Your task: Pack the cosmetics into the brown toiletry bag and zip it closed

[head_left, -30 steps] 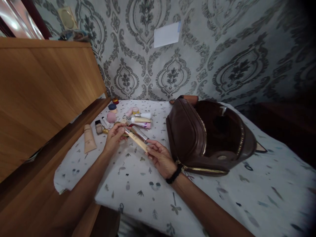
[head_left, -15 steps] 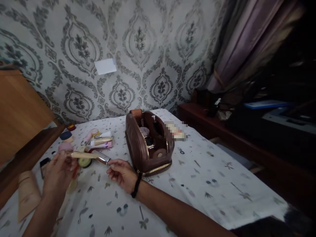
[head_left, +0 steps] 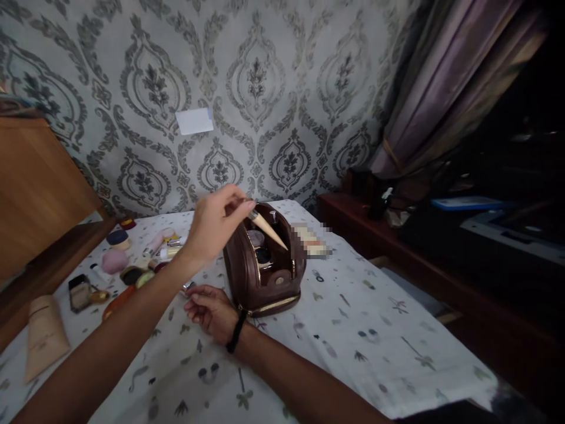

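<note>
My left hand (head_left: 218,221) is closed on one end of a slim, tapered cream-coloured tube (head_left: 270,231). It holds the tube tilted over the open mouth of a brown makeup bag (head_left: 241,268), the narrow end pointing down into it. Inside the bag are a round pinkish item (head_left: 255,238) and a dark round one (head_left: 263,255). Left of the bag, my right hand (head_left: 212,309) pinches a slim silver-ended item (head_left: 188,286) low over the cloth. My left forearm hides most of that item.
On the patterned cloth (head_left: 353,306) at left lie a beige tube (head_left: 46,335), a pink sponge (head_left: 115,261), a dark compact (head_left: 80,292), a jar with a blue lid (head_left: 118,238) and several small cosmetics. Right of the bag lies a blurred-out flat item (head_left: 311,241). The patterned wall stands behind.
My left hand has moved right and up from the cosmetics at left to above the bag, carrying the cream tube. My right hand has stayed nearly in place.
</note>
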`<state>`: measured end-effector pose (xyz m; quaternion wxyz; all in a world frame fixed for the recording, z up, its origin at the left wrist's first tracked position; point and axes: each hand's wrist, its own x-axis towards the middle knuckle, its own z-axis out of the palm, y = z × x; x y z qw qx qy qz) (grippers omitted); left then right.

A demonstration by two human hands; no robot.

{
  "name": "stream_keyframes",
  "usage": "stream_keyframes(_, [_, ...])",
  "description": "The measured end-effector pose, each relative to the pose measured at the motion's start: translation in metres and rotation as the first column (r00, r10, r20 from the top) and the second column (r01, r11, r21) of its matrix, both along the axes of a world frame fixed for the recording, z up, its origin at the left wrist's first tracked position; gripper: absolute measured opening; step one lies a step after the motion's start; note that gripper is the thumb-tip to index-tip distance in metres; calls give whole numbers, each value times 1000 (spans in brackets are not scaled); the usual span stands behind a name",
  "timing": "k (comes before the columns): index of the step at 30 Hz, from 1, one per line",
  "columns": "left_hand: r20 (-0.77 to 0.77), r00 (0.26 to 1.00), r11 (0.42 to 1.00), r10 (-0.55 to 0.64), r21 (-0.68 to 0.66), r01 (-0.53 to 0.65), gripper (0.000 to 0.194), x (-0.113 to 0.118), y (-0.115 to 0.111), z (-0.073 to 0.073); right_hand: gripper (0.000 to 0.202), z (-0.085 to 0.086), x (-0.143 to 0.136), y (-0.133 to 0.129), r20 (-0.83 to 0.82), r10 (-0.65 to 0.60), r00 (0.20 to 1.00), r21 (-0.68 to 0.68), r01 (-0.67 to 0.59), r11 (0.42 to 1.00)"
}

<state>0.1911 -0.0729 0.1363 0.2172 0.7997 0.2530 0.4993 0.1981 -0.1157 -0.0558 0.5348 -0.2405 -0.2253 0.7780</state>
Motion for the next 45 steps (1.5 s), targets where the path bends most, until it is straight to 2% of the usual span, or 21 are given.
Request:
stream_keyframes(4, [-96,994,998,54,-5,-55,16,26,10,-1,43,1,0,-1,3,9,1000,-3,-9,1000])
stream_keyframes(7, [-184,975,992,123,8,-124,17,37,14,-3,44,1,-1,-1,0,7,1000,-1,-7,1000])
stream_keyframes(12, [-316,933,985,170,41,-166,16,51,16,-11,41,-1,-2,0,-7,14,1000,12,-14,1000])
stream_keyframes(16, [-394,899,981,192,104,-164,16,60,19,-18,41,-2,-2,0,-1,25,1000,19,-25,1000])
stream_keyframes(25, [-585,788,982,189,128,-141,14,71,24,-36,40,-6,-5,1,12,7,1000,24,-8,1000])
stream_keyframes(28, [-597,782,983,179,135,-122,14,72,24,-37,42,-5,-5,1,19,0,1000,27,-1,1000])
stream_keyframes(32, [-572,804,987,161,116,-114,14,66,23,-30,45,-2,-5,0,27,-3,1000,31,2,1000])
stream_keyframes(36, [-505,840,979,197,150,-140,11,47,19,-22,44,-2,-3,-1,4,10,1000,38,-10,999])
stream_keyframes(40, [-471,853,970,226,191,-152,15,24,13,-22,45,-2,-2,-2,2,13,1000,22,-13,1000])
stream_keyframes(45, [-517,840,953,166,303,-2,33,17,8,-31,43,-2,-4,-1,14,13,1000,28,-13,1000])
